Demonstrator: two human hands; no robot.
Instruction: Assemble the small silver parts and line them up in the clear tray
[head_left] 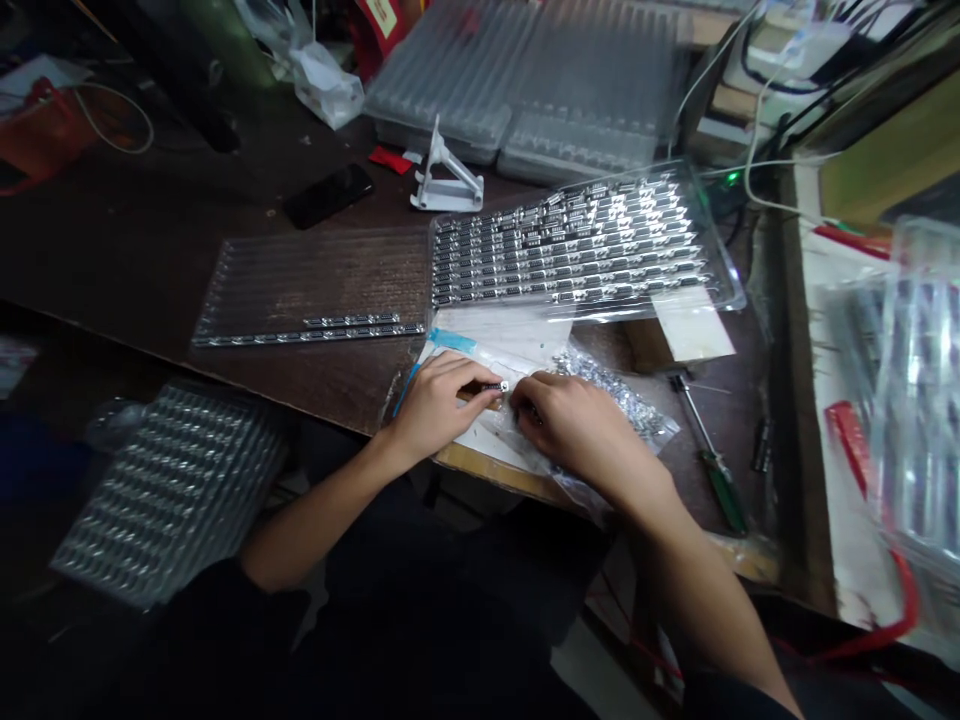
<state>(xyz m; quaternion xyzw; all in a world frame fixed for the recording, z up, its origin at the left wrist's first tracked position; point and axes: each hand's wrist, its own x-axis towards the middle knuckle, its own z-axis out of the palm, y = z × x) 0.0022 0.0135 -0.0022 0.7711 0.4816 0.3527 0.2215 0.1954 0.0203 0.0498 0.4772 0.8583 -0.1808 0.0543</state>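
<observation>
My left hand (437, 402) pinches a small metal connector (495, 387) between thumb and fingers, over a white work surface near the table's front edge. Close beside it, my right hand (559, 415) is closed with curled fingertips; whatever they grip is hidden. Partly under the right hand lies a clear plastic bag (637, 408) of small shiny metal parts. Behind the hands, a clear tray (724, 285) holds many similar connectors in rows. Left of it, another clear ribbed tray (315, 275) has connectors along its two front grooves.
A green-handled screwdriver (721, 490) lies at right, near a small cardboard box (649, 345). Farther back are a white phone stand (448, 185), a dark phone (328, 195) and stacked clear trays (592, 90). More filled trays (165, 490) sit below the table's left edge.
</observation>
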